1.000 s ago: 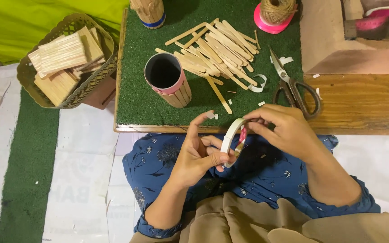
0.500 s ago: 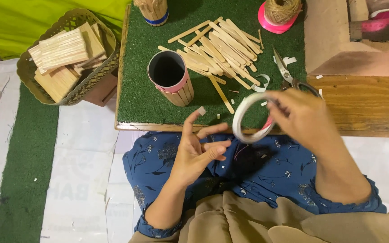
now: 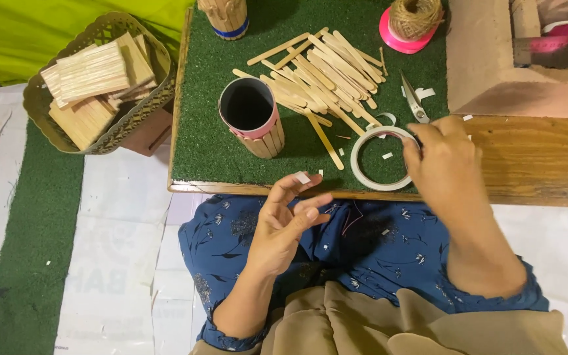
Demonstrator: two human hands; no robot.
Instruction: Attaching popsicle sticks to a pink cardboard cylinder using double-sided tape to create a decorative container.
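My right hand grips a white roll of tape by its right side and holds it flat over the green mat near the board's front edge. My left hand hovers over my lap with fingers spread, and a small white piece of tape sticks to a fingertip. A dark tube cup, partly clad in wooden sticks with a pink band, lies tilted on the mat. A heap of wooden craft sticks lies behind the roll.
Scissors lie partly behind my right hand. A pink-based twine spool and a stick-covered cup stand at the back. A woven basket with stick bundles sits left. A wooden board lies right.
My right hand carried the tape roll from my lap up and rightward, down onto the mat. My left hand opened and kept a small piece of tape on a fingertip.
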